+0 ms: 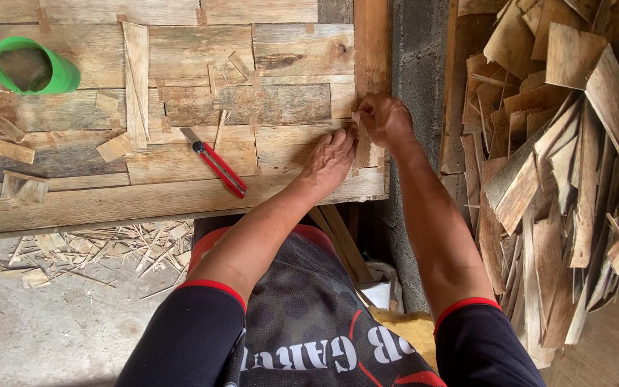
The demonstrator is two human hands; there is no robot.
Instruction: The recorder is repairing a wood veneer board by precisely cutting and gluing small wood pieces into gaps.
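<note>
My left hand point(329, 159) and my right hand point(385, 120) meet at the right end of a wooden board table point(180, 193). Both press on a thin, narrow strip of wood veneer point(364, 152) that lies upright along the table's right edge. My left fingers rest flat on the strip's left side. My right fingers pinch its upper end. A red utility knife point(216, 163) with its blade out lies on the boards to the left of my left hand, untouched.
A green cup point(31, 66) stands at the table's far left. Loose veneer pieces point(136, 79) lie on the boards. A large pile of veneer sheets point(560, 158) leans at the right. Wood shavings point(87, 247) litter the concrete floor below the table.
</note>
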